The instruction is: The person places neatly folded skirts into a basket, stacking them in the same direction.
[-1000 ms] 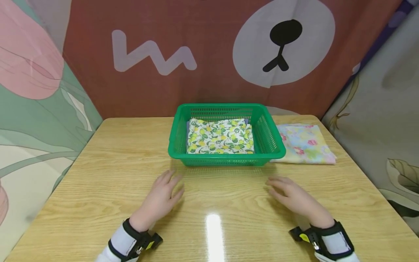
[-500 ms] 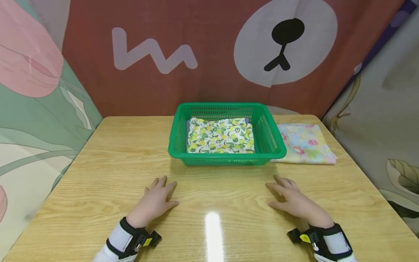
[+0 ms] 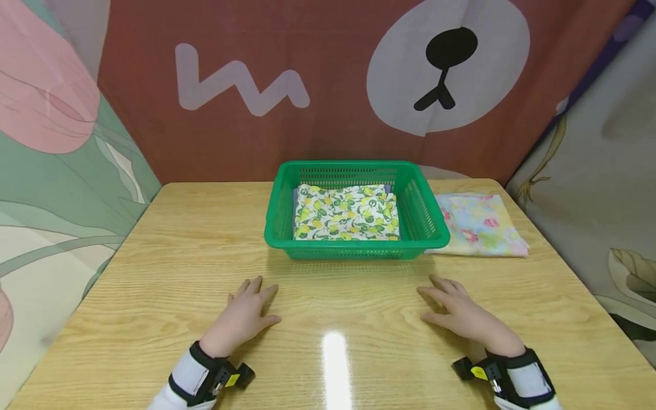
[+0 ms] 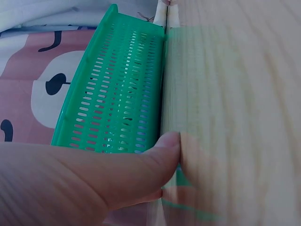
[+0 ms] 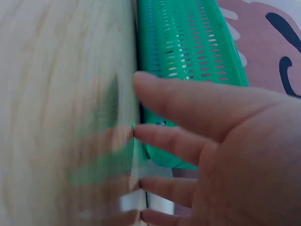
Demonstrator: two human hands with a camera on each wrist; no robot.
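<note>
A green slotted plastic basket (image 3: 353, 249) stands at the back middle of the table, its long side toward me. Inside lies a folded white cloth with a lemon print (image 3: 345, 213), and a sliver of purple fabric shows beneath it. My left hand (image 3: 238, 318) rests on the table in front of the basket's left end, fingers spread, holding nothing. Likewise empty, my right hand (image 3: 463, 313) lies with spread fingers on the table, in front of the basket's right end. Both wrist views show the basket's slotted wall beyond the thumb, apart from the hand.
A folded pastel cloth with pink flowers (image 3: 476, 225) lies right of the basket, partly hidden behind its rim. The wooden table (image 3: 169, 267) meets a brown curtain with a bear print (image 3: 338, 136) at the back. Patterned fabric hangs on both sides.
Both hands have drawn slightly back from the basket and come down onto the table with fingers spread. Over the last half second they hold still. Basket and cloths have not moved.
</note>
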